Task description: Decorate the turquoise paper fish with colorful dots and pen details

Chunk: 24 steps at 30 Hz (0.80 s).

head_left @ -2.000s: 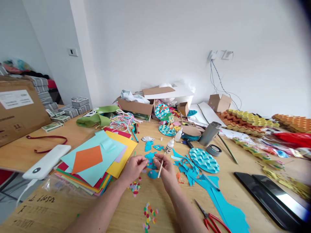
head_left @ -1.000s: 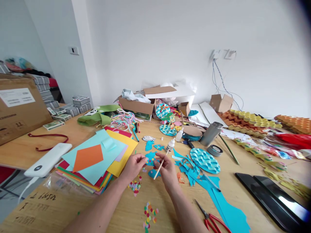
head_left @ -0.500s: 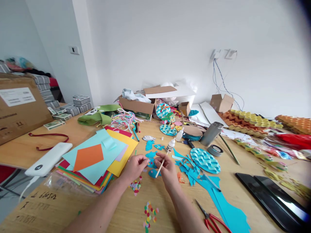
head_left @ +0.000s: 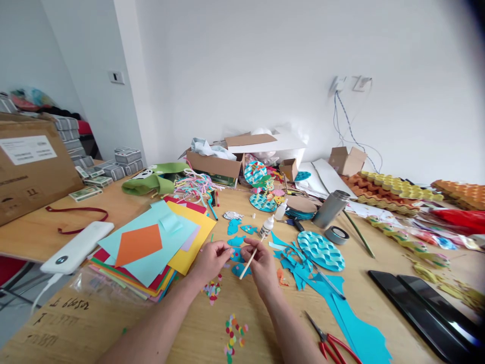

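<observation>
My right hand [head_left: 260,260] is closed on a thin pale wooden stick [head_left: 247,266], which slants down to the left between the fingers. Close beside it, my left hand [head_left: 214,258] has thumb and forefinger pinched together; whatever they hold is too small to make out. Under and between the fingertips lie blue paper fish, one of them a spotted fish [head_left: 238,270] partly covered by the stick. Another blue fish [head_left: 249,229] lies just beyond, near a white glue bottle [head_left: 267,226]. Small coloured paper dots [head_left: 212,289] are scattered by my left wrist.
More paper dots [head_left: 233,336] lie nearer me. Red-handled scissors [head_left: 329,341] and blue paper scraps [head_left: 352,318] are at right. Stacked coloured paper [head_left: 138,245] and a white power bank [head_left: 78,246] stand left. A metal flask [head_left: 331,208] and a wavy blue disc [head_left: 320,251] lie beyond.
The stick in my right hand has tilted a little, its lower end shifting slightly left. My left hand stays almost in place, still pinched.
</observation>
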Each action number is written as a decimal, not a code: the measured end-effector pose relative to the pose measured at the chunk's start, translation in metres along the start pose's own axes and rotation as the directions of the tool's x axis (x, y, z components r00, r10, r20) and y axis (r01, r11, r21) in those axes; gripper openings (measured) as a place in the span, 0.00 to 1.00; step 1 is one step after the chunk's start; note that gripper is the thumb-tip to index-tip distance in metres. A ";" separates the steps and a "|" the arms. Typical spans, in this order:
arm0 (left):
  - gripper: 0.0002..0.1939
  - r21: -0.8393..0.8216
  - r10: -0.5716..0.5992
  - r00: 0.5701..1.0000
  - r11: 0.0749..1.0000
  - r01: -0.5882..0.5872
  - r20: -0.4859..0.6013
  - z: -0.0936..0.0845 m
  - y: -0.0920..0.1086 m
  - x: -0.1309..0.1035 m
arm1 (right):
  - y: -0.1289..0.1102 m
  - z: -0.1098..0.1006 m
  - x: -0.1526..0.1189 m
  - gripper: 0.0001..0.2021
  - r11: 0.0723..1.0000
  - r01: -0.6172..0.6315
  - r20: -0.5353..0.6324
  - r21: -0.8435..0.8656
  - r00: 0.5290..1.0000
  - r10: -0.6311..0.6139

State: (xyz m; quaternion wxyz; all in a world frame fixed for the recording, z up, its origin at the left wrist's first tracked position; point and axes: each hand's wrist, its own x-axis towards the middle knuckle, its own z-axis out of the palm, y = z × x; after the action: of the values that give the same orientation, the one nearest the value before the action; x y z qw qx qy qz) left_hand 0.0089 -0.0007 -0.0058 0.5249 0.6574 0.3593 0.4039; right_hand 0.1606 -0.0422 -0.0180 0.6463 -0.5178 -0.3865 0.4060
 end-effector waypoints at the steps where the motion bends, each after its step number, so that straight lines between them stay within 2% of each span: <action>1: 0.18 0.001 0.000 1.000 1.000 0.000 0.000 0.000 0.000 0.000 | -0.002 0.000 0.000 0.26 1.000 -0.004 0.001 0.000 1.000 0.004; 18: 0.17 0.012 -0.002 1.000 1.000 0.001 0.012 0.001 -0.001 0.000 | -0.020 0.004 -0.007 0.26 0.999 -0.046 0.033 0.003 0.998 0.046; 24: 0.17 0.020 0.020 1.000 1.000 -0.020 0.002 -0.001 -0.004 0.001 | -0.021 0.005 -0.008 0.27 0.996 -0.072 0.036 0.059 0.997 0.070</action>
State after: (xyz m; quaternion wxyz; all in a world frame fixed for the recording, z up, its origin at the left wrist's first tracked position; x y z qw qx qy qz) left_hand 0.0085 0.0008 -0.0090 0.5145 0.6665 0.3564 0.4050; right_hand 0.1558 -0.0509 0.0031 0.6402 -0.5046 -0.3664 0.4487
